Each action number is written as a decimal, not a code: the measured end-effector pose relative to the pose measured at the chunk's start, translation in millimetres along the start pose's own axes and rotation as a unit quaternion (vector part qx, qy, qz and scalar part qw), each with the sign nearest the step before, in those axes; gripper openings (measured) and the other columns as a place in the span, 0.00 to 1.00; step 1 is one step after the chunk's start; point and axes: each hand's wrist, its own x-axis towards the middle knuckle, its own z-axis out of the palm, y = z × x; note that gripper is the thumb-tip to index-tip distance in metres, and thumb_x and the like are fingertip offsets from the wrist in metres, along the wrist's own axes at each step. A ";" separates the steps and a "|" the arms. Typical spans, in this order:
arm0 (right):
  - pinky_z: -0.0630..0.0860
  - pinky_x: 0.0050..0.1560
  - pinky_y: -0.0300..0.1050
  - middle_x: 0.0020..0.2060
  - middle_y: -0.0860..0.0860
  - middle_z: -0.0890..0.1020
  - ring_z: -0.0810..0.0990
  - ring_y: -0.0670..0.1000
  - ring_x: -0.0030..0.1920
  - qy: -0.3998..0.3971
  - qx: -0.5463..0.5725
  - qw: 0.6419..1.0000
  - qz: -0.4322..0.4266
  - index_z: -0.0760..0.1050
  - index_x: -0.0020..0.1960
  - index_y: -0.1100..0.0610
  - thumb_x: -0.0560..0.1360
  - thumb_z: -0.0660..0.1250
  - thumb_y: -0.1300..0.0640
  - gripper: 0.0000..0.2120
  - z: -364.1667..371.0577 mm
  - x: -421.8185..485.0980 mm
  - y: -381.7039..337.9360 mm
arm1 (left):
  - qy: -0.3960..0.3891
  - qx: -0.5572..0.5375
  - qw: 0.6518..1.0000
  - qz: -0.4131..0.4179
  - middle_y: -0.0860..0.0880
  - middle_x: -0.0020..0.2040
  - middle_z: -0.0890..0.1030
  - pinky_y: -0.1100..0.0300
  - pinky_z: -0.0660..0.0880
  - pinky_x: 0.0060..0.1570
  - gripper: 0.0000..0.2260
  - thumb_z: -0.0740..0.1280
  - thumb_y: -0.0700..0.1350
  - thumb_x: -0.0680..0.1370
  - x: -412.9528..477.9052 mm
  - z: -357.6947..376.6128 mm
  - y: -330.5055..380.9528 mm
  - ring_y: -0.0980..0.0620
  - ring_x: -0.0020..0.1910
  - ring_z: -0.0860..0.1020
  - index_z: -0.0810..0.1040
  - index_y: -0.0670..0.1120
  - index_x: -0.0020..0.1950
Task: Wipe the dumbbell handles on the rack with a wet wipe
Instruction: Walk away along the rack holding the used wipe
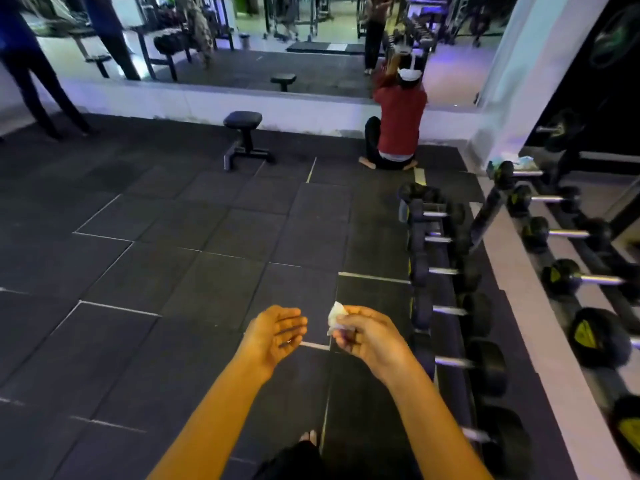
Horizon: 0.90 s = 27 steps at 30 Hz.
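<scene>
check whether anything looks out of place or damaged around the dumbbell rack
Nothing looks spilled or broken. The dumbbells lie in even rows on the rack. Two small oddities: a pale packet sits on the rack's far top end beside the weights, and several floor mats show pale gaps at their seams.

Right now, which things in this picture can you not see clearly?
Head view only.
1. Wipe: mostly hidden inside the right hand; size and wetness unclear.
2. Nearest dumbbell: cut off by the right edge.
3. Pale item at the far end of the rack: too small and blurred to identify.
4. Dumbbell labels: blurred, unreadable.
</scene>
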 end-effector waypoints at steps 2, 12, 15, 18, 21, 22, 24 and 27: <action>0.78 0.40 0.44 0.40 0.58 0.85 0.82 0.54 0.40 0.020 -0.022 1.000 0.008 0.79 0.52 0.62 0.73 0.68 0.66 0.08 -10.0 46.4 -21.4 | 0.009 0.005 1.000 0.001 0.41 0.48 0.83 0.54 0.76 0.47 0.13 0.57 0.44 0.81 41.3 21.8 18.2 0.45 0.46 0.80 0.79 0.39 0.52; 0.77 0.56 0.54 0.47 0.54 0.84 0.83 0.53 0.51 0.076 -0.063 0.995 -0.001 0.79 0.51 0.56 0.73 0.71 0.57 0.07 -54.3 287.6 -174.0 | -0.021 0.027 0.999 0.011 0.42 0.48 0.82 0.54 0.76 0.49 0.13 0.57 0.44 0.81 270.1 158.8 152.5 0.45 0.47 0.80 0.79 0.39 0.52; 0.80 0.49 0.51 0.48 0.58 0.83 0.83 0.57 0.51 0.087 -0.004 0.996 -0.006 0.78 0.53 0.60 0.73 0.70 0.62 0.09 -65.6 349.9 -220.4 | -0.023 0.053 0.998 0.006 0.42 0.49 0.82 0.55 0.76 0.47 0.13 0.57 0.44 0.81 328.7 204.8 192.9 0.46 0.47 0.80 0.79 0.40 0.52; 0.80 0.46 0.49 0.46 0.60 0.84 0.83 0.58 0.48 0.083 0.038 0.996 -0.004 0.77 0.54 0.63 0.74 0.69 0.65 0.09 -83.8 411.2 -259.0 | -0.036 0.057 0.998 -0.016 0.41 0.49 0.82 0.55 0.76 0.47 0.12 0.58 0.44 0.80 390.7 247.6 222.7 0.46 0.47 0.80 0.79 0.40 0.52; 0.79 0.49 0.50 0.42 0.57 0.84 0.83 0.55 0.44 0.084 0.042 0.995 -0.011 0.78 0.51 0.63 0.75 0.68 0.67 0.06 -106.5 482.1 -296.8 | -0.043 0.065 0.997 -0.028 0.41 0.49 0.82 0.55 0.76 0.47 0.13 0.58 0.45 0.81 466.5 289.4 247.8 0.46 0.47 0.80 0.79 0.39 0.52; 0.79 0.49 0.49 0.41 0.57 0.84 0.83 0.55 0.44 0.084 0.045 0.995 -0.016 0.78 0.50 0.63 0.75 0.67 0.67 0.05 -115.3 509.0 -309.7 | -0.041 0.068 0.996 -0.030 0.41 0.49 0.82 0.55 0.76 0.46 0.13 0.58 0.45 0.81 493.1 304.6 256.9 0.46 0.47 0.80 0.79 0.39 0.52; 0.79 0.49 0.48 0.41 0.57 0.84 0.83 0.54 0.44 0.086 0.053 0.995 -0.018 0.78 0.49 0.62 0.74 0.67 0.69 0.06 -130.5 562.6 -341.0 | -0.036 0.066 0.997 -0.028 0.42 0.48 0.82 0.56 0.76 0.45 0.13 0.57 0.45 0.81 544.1 337.2 279.1 0.46 0.47 0.80 0.79 0.39 0.51; 0.80 0.49 0.48 0.44 0.58 0.83 0.83 0.55 0.46 0.083 0.056 0.995 -0.011 0.78 0.51 0.62 0.74 0.67 0.70 0.08 -148.1 630.5 -394.9 | -0.027 0.071 0.996 -0.042 0.42 0.47 0.82 0.56 0.76 0.44 0.13 0.57 0.45 0.81 608.5 389.1 314.5 0.46 0.45 0.80 0.79 0.40 0.50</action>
